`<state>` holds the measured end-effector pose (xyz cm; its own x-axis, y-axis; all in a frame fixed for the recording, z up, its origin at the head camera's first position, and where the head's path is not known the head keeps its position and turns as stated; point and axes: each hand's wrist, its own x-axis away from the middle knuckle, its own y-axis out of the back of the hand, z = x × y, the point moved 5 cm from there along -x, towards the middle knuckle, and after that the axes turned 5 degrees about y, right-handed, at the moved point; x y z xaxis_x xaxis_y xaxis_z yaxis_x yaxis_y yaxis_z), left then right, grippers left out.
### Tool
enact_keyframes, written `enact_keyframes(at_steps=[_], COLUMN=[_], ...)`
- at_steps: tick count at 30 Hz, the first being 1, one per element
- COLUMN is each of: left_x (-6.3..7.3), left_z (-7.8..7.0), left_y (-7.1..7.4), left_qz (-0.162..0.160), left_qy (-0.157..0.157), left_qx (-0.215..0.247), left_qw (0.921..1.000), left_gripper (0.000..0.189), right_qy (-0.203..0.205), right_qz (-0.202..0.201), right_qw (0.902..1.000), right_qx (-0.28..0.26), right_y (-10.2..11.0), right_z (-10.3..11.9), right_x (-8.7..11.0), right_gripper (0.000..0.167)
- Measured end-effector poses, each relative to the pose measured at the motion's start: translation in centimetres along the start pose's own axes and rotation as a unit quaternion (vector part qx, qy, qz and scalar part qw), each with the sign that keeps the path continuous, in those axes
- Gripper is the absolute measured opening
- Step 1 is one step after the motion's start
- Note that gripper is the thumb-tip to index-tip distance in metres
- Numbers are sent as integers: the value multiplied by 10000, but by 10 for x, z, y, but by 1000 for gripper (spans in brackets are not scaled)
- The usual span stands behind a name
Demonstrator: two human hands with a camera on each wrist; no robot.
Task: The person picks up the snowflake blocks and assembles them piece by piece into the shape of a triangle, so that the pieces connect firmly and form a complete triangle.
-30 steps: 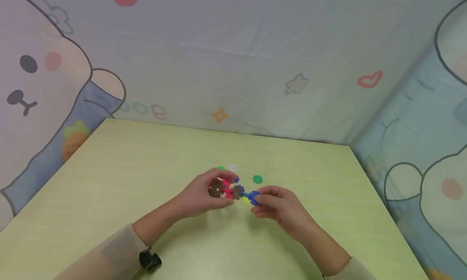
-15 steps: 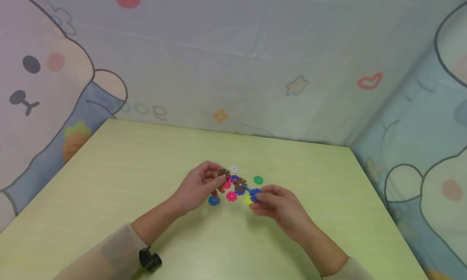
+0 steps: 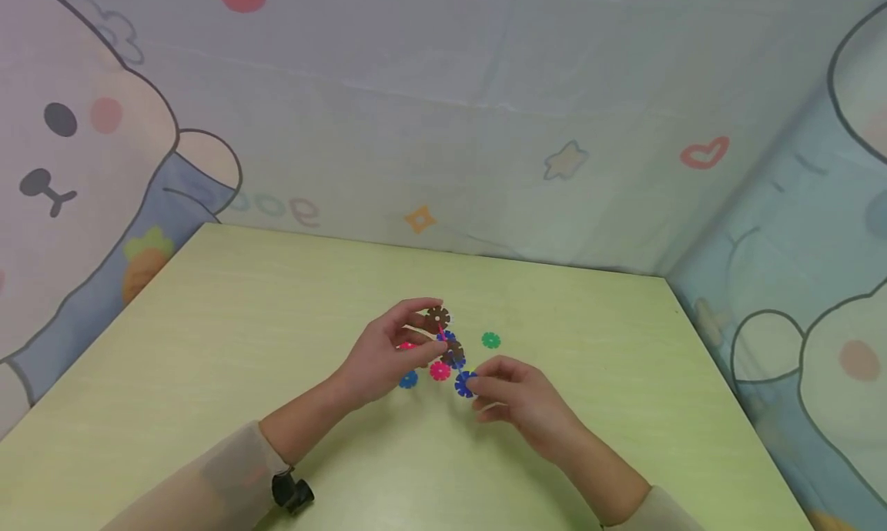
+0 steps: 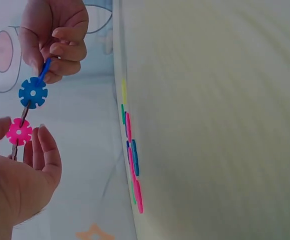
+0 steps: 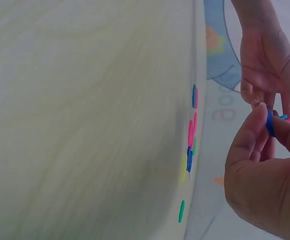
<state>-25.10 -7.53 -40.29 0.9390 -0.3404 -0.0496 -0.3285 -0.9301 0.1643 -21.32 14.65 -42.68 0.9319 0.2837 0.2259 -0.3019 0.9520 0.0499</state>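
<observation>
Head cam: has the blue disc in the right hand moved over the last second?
Yes. The blue disc has shifted left and slightly down in frame, judged against the green disc on the table.

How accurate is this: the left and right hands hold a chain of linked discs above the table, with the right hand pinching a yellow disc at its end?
The colour is wrong: the right hand pinches a dark blue disc at the end of the chain, as the head view shows. The rest stands: with the left hand, it holds the chain above the table.
</observation>
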Motion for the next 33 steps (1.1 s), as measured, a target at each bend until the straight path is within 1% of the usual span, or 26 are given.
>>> enact_keyframes(at_steps=[7, 12, 16, 19, 23, 27, 30, 33], left_x=[0, -1, 0, 0, 0, 0, 0, 1], left_z=[-5, -8, -10, -12, -13, -13, -11, -10], left_y=[-1, -2, -1, 0, 0, 1, 2, 1], left_qz=[-279, -289, -330, -345, -338, -324, -313, -283], left_qy=[-191, -286, -277, -211, -135, -118, -102, -35], left_qx=[-152, -3, 5, 14, 51, 77, 111, 154], left_qw=[9993, 9992, 9991, 9992, 9993, 9994, 9994, 9995], left_gripper=[34, 28, 24, 21, 17, 17, 17, 17], right_qy=[65, 50, 84, 113, 195, 250, 161, 33], right_qz=[229, 410, 548, 607, 449, 118, -27, -26], right_qw=[9997, 9989, 9977, 9964, 9942, 9874, 9804, 9750], right_qx=[108, 217, 378, 580, 961, 1560, 1962, 2223], right_y=[-3, -4, -1, 7, 25, 43, 50, 52], right_z=[-4, -4, -4, -5, -6, -9, -12, -15], right_x=[-1, -1, 0, 0, -5, -18, -29, -40], right_gripper=[26, 29, 31, 35, 37, 31, 24, 21])
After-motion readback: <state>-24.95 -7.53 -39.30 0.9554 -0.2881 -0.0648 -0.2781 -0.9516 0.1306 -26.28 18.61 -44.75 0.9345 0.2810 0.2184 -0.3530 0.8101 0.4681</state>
